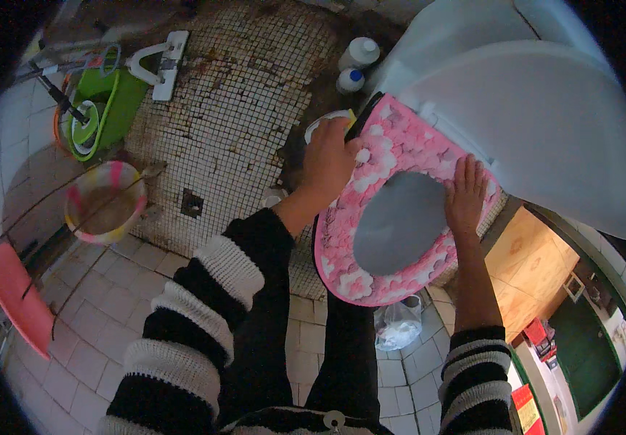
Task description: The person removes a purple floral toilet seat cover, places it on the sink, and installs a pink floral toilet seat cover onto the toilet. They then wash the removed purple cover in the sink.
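Observation:
A pink toilet seat cover (378, 163) with a floral pattern in pinks and white lies over the seat of a white toilet. Through its oval opening shows the grey-white bowl (400, 232). At the cover's far left edge my left hand (327, 165) is closed on the rim, beside a black edge strip (363, 117); its fingertips are partly hidden. My right hand (465, 194) lies flat on the cover's right side, fingers stretched out. Behind the cover the toilet lid (530, 109) is raised.
Two white bottles (361, 52) stand beyond the toilet's left side. A green mop bucket (113, 101), a white mop head (170, 67), a striped basin (103, 203) and a pink basin (17, 299) are at left. Below the seat sits a clear plastic bag (398, 324).

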A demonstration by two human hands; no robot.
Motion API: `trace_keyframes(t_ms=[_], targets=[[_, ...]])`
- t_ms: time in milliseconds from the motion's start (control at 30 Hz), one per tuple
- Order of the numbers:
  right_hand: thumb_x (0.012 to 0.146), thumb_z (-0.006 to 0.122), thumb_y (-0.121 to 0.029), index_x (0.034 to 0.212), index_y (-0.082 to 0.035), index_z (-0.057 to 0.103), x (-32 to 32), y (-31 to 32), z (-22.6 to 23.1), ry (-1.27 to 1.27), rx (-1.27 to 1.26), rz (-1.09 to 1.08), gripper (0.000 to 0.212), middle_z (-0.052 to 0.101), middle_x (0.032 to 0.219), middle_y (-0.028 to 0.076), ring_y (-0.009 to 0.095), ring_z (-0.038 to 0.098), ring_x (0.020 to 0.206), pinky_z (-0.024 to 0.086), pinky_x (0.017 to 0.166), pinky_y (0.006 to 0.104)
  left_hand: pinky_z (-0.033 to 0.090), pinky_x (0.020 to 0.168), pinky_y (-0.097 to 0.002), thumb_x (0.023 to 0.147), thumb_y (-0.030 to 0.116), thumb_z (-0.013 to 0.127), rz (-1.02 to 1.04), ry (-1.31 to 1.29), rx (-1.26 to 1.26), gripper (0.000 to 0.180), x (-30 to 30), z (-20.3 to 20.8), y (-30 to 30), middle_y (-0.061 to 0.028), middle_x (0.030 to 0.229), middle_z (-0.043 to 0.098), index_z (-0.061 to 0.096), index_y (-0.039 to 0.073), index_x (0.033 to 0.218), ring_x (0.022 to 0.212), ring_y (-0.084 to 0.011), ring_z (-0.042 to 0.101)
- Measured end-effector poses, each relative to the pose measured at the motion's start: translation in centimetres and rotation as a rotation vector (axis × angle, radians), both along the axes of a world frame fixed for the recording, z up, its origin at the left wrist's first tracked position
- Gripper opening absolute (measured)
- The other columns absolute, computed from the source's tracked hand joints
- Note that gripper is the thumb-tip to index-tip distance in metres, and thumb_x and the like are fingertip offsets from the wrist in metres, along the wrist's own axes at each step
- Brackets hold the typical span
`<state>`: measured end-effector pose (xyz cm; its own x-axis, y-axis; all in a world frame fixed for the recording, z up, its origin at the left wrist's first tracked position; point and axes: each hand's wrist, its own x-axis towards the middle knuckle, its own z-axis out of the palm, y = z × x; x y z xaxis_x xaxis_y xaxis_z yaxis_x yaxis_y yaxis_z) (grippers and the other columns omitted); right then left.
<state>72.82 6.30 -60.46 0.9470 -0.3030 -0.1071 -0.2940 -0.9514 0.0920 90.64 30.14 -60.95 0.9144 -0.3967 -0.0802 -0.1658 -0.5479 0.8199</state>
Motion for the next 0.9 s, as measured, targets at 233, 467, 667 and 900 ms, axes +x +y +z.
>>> trace_keyframes(t_ms=[233, 467, 667, 900], targets=[[0.084, 0.055, -0.019, 0.127, -0.005, 0.043, 0.7, 8.8, 3.0, -0.163, 0.271, -0.057, 0.047, 0.041, 0.132, 0.017, 0.033, 0.034, 0.125, 0.022, 0.104, 0.0479, 0.043, 0.075, -0.0397, 0.081, 0.007, 0.056, 0.06, 0.115, 0.001, 0.023, -3.8, 0.3, 7.6, -0.0169, 0.09, 0.052, 0.051, 0.002, 0.102, 0.085, -0.0346, 0.053], [0.077, 0.067, -0.027, 0.129, 0.004, 0.035, -1.4, 24.0, 4.3, 0.001, 1.178, -0.796, 0.069, 0.038, 0.129, 0.028, 0.038, 0.036, 0.122, 0.031, 0.099, 0.0371, 0.045, 0.08, -0.036, 0.083, 0.0, 0.05, -0.228, 0.467, -0.054, 0.04, -8.2, 1.2, 12.9, -0.017, 0.105, 0.054, 0.045, 0.007, 0.122, 0.094, -0.0334, 0.055], [0.072, 0.068, -0.032, 0.134, 0.004, 0.024, -0.1, 27.8, 3.5, -0.007, 0.564, -0.336, 0.084, 0.019, 0.14, 0.029, 0.042, 0.02, 0.13, 0.018, 0.104, 0.0519, 0.046, 0.081, -0.0382, 0.08, 0.002, 0.049, -0.35, 0.028, 0.082, 0.042, -2.5, 1.3, 8.3, -0.0162, 0.104, 0.054, 0.044, 0.002, 0.121, 0.094, -0.0348, 0.055], [0.072, 0.065, -0.028, 0.131, 0.0, 0.032, -0.9, 29.2, 0.5, 0.046, 0.255, -0.019, 0.073, 0.019, 0.14, 0.027, 0.042, 0.018, 0.131, 0.015, 0.103, 0.0594, 0.053, 0.061, -0.0364, 0.075, 0.012, 0.054, -0.96, -0.321, 0.391, 0.02, 2.3, 0.2, 6.9, -0.0136, 0.091, 0.057, 0.05, 0.001, 0.092, 0.078, -0.0282, 0.061]])
